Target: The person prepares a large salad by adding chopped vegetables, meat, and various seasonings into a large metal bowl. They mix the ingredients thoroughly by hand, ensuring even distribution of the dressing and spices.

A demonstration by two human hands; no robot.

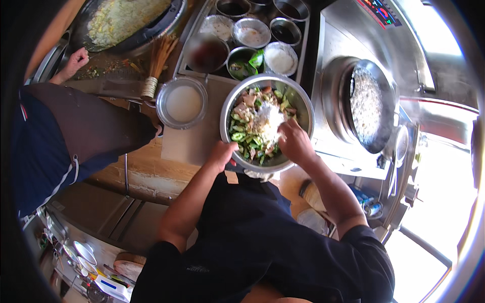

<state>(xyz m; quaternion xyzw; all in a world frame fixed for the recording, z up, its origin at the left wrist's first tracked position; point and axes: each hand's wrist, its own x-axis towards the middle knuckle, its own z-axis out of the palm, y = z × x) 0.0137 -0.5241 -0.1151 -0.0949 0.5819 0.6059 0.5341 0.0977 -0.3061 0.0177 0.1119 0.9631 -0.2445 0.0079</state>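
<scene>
A large stainless steel bowl (267,77) is in front of me. It holds sliced green peppers (242,137), pieces of pale brown food that look like meat (247,102), and a heap of white powder (269,115) in the middle. My left hand (222,154) grips the bowl's near left rim, thumb on top. Over the right side of the bowl, my right hand (294,141) reaches in with bent fingers at the edge of the powder. Its fingertips are partly hidden, so I cannot tell whether they hold any food.
Beyond the bowl, a rack holds several seasoning bowls (251,33). Left of it are a tub of whitish liquid (184,104), a bamboo wok brush (159,64) and a wok of fried rice (125,21). Another person (87,125) stands at left. A steaming wok (366,108) sits at right.
</scene>
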